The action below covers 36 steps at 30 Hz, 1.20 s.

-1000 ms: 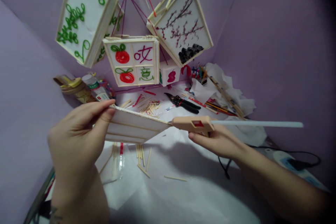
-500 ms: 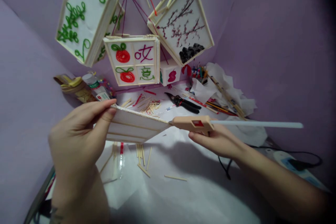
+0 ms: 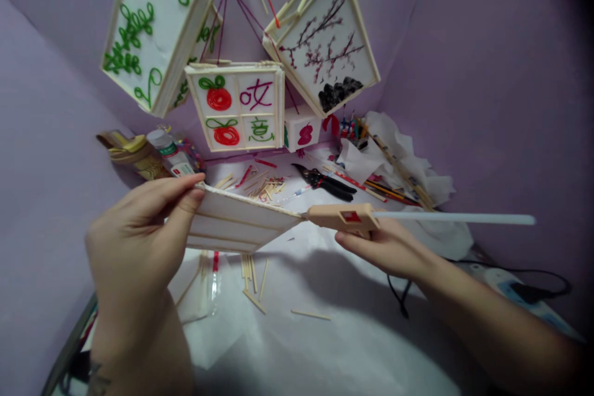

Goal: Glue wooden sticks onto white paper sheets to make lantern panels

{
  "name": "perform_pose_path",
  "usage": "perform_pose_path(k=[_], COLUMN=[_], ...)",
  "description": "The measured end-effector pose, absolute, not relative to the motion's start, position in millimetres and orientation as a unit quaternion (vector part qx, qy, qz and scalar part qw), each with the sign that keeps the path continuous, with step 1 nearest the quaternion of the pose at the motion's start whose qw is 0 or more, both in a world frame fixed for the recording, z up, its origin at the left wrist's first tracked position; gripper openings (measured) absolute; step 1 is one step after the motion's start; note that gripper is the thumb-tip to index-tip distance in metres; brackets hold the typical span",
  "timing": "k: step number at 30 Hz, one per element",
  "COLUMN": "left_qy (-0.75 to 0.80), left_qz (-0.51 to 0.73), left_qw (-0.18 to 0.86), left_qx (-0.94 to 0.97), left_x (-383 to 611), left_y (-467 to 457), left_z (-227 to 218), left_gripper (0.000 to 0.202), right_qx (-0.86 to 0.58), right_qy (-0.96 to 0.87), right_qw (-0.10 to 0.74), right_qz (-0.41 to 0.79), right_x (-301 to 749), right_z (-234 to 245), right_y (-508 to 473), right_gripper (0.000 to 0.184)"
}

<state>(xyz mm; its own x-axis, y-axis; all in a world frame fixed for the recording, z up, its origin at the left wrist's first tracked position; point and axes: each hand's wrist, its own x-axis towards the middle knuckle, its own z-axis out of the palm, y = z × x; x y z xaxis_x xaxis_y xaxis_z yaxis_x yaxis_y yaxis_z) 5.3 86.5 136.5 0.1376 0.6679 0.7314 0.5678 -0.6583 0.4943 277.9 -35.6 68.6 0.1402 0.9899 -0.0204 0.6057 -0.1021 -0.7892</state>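
Between thumb and fingers, my left hand pinches the near-left corner of a white paper panel framed with thin wooden sticks. The panel is held tilted above the table. My right hand is wrapped round a tan glue gun, whose nozzle meets the panel's right corner. A long translucent glue stick juts out of the gun's back end to the right. Most fingers of my right hand are hidden behind the gun. Below the panel, several loose wooden sticks lie on the white table covering.
Decorated paper lanterns hang at the back on cords. Black pruning shears, stick offcuts and crumpled paper lie behind the panel. A white bottle stands back left. A cord runs to a power strip at right.
Almost nothing differs. The glue gun's nozzle stays at the panel's corner, with a very slight shift of the gun to the right; the view has moved slightly.
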Motion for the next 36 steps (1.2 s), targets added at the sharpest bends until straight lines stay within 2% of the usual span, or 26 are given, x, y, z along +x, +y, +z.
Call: perform_pose_path(k=[20, 25, 29, 36], left_qy=[0.422, 0.419, 0.419, 0.402], left_qz=[0.514, 0.517, 0.516, 0.513], left_qw=[0.055, 0.061, 0.059, 0.048], left_qx=[0.744, 0.744, 0.745, 0.757], left_x=[4, 5, 6, 7], left_y=[88, 87, 86, 88], left_z=[136, 136, 136, 135], left_gripper=[0.018, 0.019, 0.018, 0.019], right_qx=[-0.657, -0.663, -0.679, -0.67], right_qy=[-0.601, -0.608, -0.579, -0.547], right_qw=[0.333, 0.325, 0.292, 0.335], right_qz=[0.31, 0.292, 0.344, 0.375], right_x=[283, 285, 287, 281], right_z=[72, 74, 74, 63], right_y=[-34, -36, -36, -34], right_gripper=[0.036, 0.023, 0.024, 0.029])
